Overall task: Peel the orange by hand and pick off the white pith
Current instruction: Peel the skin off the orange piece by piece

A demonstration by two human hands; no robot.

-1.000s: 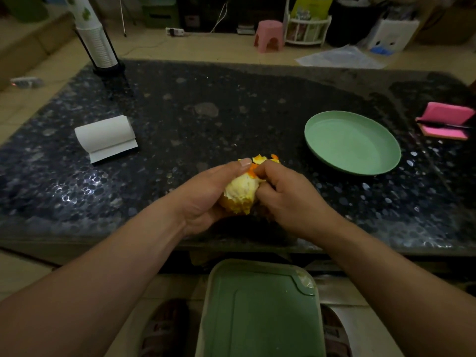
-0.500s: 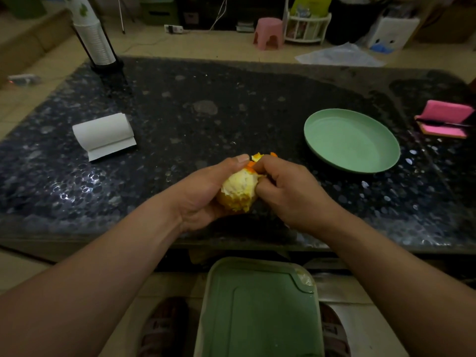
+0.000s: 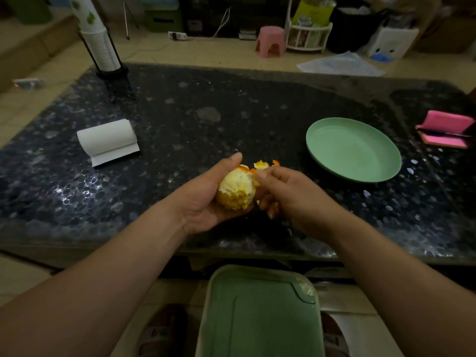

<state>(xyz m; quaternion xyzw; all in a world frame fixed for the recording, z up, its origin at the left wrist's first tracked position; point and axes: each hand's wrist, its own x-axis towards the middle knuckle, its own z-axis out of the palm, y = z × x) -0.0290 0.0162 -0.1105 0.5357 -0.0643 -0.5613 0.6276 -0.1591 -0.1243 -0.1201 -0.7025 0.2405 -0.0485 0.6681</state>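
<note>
The orange (image 3: pixel 237 188) is mostly peeled, pale with white pith, and rests in the palm of my left hand (image 3: pixel 206 199) above the near part of the table. My left thumb lies over its top. A flap of orange peel (image 3: pixel 261 164) sticks up at the fruit's far right side. My right hand (image 3: pixel 291 197) is pressed against the orange's right side, with thumb and fingertips pinching at the peel there. The far side of the fruit is hidden by my fingers.
A green plate (image 3: pixel 353 149) sits on the dark speckled table (image 3: pixel 180 119) at the right. A paper roll (image 3: pixel 108 140) lies at the left, a cup stack (image 3: pixel 96 37) at the far left, a pink case (image 3: pixel 444 128) at the right edge. A green bin (image 3: pixel 257 313) stands below the table's near edge.
My left hand has turned the orange so more of its pale peeled face shows. My right thumb has shifted to the fruit's upper right by the peel flap.
</note>
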